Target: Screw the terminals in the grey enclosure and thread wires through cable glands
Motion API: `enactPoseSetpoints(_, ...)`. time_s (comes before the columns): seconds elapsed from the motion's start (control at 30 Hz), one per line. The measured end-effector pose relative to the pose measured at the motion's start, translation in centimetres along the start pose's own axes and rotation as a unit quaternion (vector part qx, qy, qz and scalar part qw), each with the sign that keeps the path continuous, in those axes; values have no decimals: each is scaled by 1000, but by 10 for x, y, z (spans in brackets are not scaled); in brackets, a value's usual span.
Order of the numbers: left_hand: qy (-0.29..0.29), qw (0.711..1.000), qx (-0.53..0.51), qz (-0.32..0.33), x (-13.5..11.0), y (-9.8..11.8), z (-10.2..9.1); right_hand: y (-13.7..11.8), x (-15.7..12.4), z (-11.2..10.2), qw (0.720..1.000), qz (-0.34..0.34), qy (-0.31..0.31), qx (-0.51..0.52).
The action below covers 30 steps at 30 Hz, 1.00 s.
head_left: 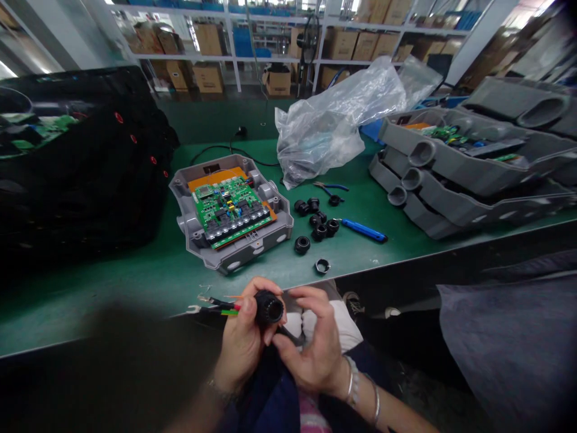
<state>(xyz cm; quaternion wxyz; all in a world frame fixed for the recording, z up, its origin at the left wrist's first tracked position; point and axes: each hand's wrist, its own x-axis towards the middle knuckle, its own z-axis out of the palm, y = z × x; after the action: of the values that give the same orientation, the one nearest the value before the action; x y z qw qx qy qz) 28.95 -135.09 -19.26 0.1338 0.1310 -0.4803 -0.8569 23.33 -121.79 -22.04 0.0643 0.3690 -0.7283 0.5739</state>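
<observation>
In front of my lap, my left hand point(243, 331) is closed around a black cable gland point(269, 308), its round ribbed opening facing me. Several coloured wires point(216, 305) with bare or lugged ends stick out to the left of that hand. Just to the right, my right hand point(315, 343) is curved with thumb and fingers apart, close to the gland. A dark cable seems to run beneath the hands, partly hidden. On the bench ahead sits a grey housing point(246, 255) with a green circuit board point(229, 207) inside.
Several black glands point(319, 231) and a black nut ring point(322, 266) lie on the green bench point(148, 288). Beside them are a blue-handled tool point(364, 230) and pliers point(333, 187). Behind is a plastic bag point(329, 126); grey housings point(451, 192) are stacked right, a black case point(90, 180) left.
</observation>
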Motion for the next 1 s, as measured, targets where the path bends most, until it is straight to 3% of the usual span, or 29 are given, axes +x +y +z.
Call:
enactPoseSetpoints(0.1,28,999,27,9,1,5,0,-16,0,13,966,182,-118,143)
enactPoseSetpoints(0.17,46,998,31,24,3,12,-2,-16,5,14,947,231,-139,176)
enactPoseSetpoints(0.33,63,990,18,128,8,31,-10,-15,17,5,967,109,-178,149)
enactPoseSetpoints(0.43,96,985,-13,143,11,43,-14,-23,23,3,975,79,-173,116)
enactPoseSetpoints(0.57,163,973,-101,131,14,57,-16,-31,29,2,972,91,-162,141)
enactPoseSetpoints(0.63,178,966,-143,120,16,61,-17,-31,31,2,960,133,-155,190)
enactPoseSetpoints(0.8,152,975,-117,110,11,50,-26,-24,31,4,910,257,-113,304)
enactPoseSetpoints(0.87,147,981,-77,102,7,41,-31,-23,31,2,916,248,-102,298)
enactPoseSetpoints(1.0,145,985,-33,84,-2,28,-36,-23,33,-3,963,160,-53,210)
